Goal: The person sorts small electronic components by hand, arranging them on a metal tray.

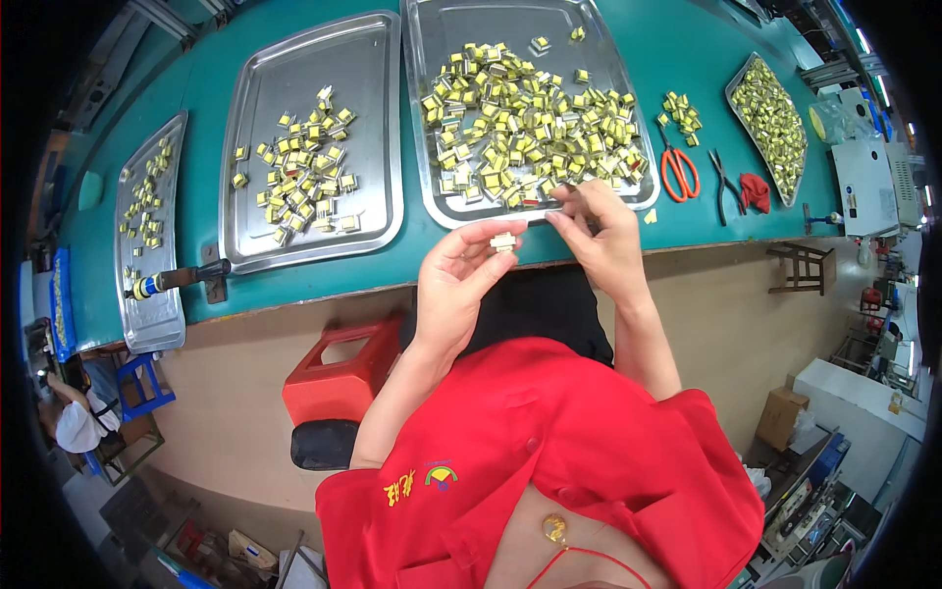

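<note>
Head view.

1. My left hand [456,285]: palm up, just off the bench edge. Thumb and fingertips pinch a small yellow part [504,240].
2. My right hand [603,236]: at 3 o'clock from the part, close beside it. Fingers are curled around a thin dark tool [574,196]; thumb and forefinger tips are pinched together and point toward the part. I cannot tell whether they touch it.
3. Middle tray [432,118]: steel, at 12 o'clock from my hands, its near rim just above my fingertips. It is heaped with yellow parts [530,123].
4. Left tray [255,226]: steel, at 10 o'clock from my left hand, with a smaller cluster of parts.
5. Far-left tray [147,314]: at 9 o'clock, with a few scattered parts.
6. Right tray [785,187]: at 2 o'clock, well apart, full of parts.
7. Scissors [678,167]: orange handles, at 2 o'clock from my right hand, near the middle tray's right rim.
8. Pliers [726,187]: dark, just beside the scissors at 3 o'clock from them.
9. Bench [687,59]: teal top, bearing all trays.
10. Red bin [339,378]: at 7 o'clock from my left hand, below the bench.
</note>
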Tool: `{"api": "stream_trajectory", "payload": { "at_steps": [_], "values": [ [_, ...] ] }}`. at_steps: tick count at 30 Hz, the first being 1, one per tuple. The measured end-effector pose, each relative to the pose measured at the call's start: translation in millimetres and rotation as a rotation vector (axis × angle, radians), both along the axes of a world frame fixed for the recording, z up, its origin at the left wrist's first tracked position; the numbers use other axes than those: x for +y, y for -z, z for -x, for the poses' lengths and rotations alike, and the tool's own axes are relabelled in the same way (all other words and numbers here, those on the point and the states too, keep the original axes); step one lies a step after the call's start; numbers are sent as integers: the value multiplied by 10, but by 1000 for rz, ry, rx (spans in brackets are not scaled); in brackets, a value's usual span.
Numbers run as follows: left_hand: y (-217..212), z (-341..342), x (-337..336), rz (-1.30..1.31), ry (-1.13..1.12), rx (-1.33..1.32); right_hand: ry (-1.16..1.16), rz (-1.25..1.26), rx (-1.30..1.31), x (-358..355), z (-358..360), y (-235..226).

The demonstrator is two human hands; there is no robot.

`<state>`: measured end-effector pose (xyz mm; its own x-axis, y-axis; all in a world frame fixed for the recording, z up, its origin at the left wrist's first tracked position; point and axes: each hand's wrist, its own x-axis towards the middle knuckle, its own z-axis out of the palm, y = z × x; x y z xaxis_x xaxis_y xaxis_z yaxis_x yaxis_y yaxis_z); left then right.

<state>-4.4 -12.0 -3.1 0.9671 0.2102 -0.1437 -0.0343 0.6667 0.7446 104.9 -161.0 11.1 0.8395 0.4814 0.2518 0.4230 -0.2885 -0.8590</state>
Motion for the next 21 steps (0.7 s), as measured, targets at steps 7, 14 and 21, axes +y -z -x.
{"api": "stream_trajectory", "payload": {
  "at_steps": [7, 14, 21],
  "values": [
    [29, 66, 90, 226, 13, 99, 8, 282, -215, 211, -81, 28],
    [44, 39, 87, 101, 36, 124, 49, 477, -344, 276, -26, -53],
    [24, 28, 42, 2, 66, 104, 51, 399, -378, 258, -56, 42]
  ]
}}
